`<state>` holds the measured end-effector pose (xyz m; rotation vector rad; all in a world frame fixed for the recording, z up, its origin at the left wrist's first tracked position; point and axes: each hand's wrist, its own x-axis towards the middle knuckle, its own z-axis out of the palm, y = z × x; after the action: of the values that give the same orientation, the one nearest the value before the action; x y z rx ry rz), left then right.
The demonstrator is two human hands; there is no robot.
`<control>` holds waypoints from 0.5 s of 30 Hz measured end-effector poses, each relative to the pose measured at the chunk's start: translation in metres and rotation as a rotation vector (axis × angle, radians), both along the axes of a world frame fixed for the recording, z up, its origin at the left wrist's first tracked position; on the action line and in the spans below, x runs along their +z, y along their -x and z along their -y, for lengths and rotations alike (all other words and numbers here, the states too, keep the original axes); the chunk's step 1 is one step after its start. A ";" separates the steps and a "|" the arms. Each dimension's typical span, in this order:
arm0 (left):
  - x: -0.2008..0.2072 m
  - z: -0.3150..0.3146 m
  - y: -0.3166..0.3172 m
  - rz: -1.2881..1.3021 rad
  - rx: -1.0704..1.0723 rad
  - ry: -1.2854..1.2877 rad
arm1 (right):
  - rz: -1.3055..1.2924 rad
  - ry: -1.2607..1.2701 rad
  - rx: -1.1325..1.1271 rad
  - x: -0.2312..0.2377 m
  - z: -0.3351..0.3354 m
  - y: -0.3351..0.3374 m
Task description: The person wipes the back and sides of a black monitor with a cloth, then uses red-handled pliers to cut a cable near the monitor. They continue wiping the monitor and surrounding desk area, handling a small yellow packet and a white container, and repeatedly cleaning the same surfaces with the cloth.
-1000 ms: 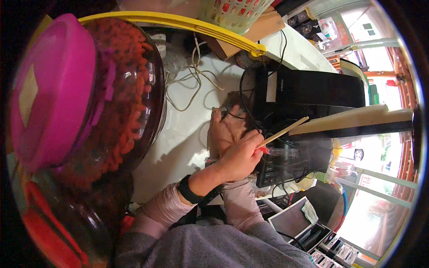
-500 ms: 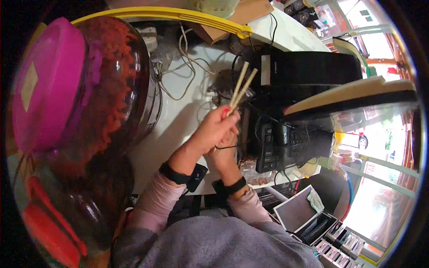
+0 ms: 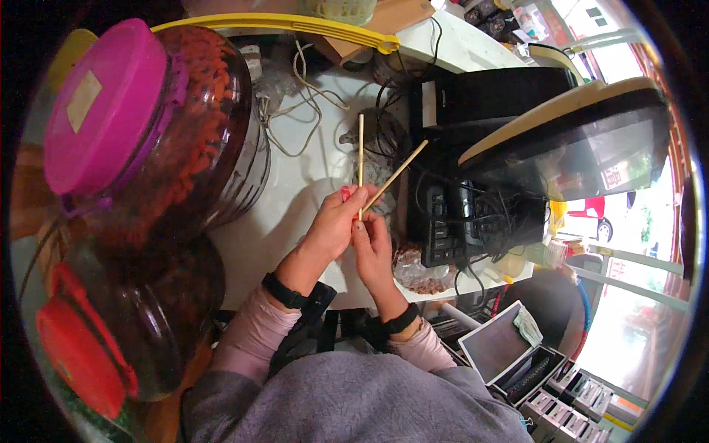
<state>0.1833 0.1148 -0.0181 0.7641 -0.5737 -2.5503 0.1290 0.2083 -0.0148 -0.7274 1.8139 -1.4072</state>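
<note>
Across the middle, a white tabletop (image 3: 284, 181), bounded at the near side by a gray-clad torso (image 3: 354, 399). On the left, a big glass jar (image 3: 196, 140) full of dark and orange-red contents, with a magenta lid (image 3: 111, 103); nearer, a dark second jar (image 3: 166, 317) with a red lid (image 3: 81, 340). To the right, a black boxy machine (image 3: 509, 92) and, closer in, a black keyboard (image 3: 442, 232) under tangled cables. Just beside the keyboard's near end, a clear plastic bag (image 3: 425, 272), brownish inside.

Between jar and keyboard, above the tabletop, two bare hands close together. Left hand (image 3: 329, 225): curled, thumb and fingers gripping the lower part of an upright wooden stick (image 3: 361, 151). Right hand (image 3: 375, 255): just nearer the torso and to the right, half curled, thumb at that stick's lower end; impossible to say whether pinching or merely touching.

Both sticks beyond the hands, on the far side from the torso. Long axis of the first: nearly straight away. Long axis of the slanted wooden stick (image 3: 402, 170): away and rightward, toward the machine, making a V with its mate. Left hand nearer along the shafts, right hand nearer the bottom ends.

Hidden: the slanted stick's lower tip, between the hands, bearer unclear. Smallest, a red piece (image 3: 346, 193) against the left hand, mostly covered, kind uncertain.
</note>
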 end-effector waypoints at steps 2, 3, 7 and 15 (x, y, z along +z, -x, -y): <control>-0.002 -0.009 -0.001 -0.032 0.024 0.020 | -0.038 0.050 0.008 -0.003 0.002 0.002; -0.003 -0.011 -0.005 0.004 -0.066 0.149 | -0.039 0.060 0.005 -0.003 0.002 0.003; 0.003 -0.017 -0.007 -0.034 0.028 0.247 | -0.141 0.037 0.047 0.002 -0.002 0.007; 0.010 -0.011 -0.016 -0.207 0.235 0.083 | 0.024 -0.012 -0.083 0.015 -0.024 0.010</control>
<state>0.1994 0.1254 -0.0085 0.4984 -0.4876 -2.3355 0.1194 0.2320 0.0002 -0.6330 1.8503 -1.4510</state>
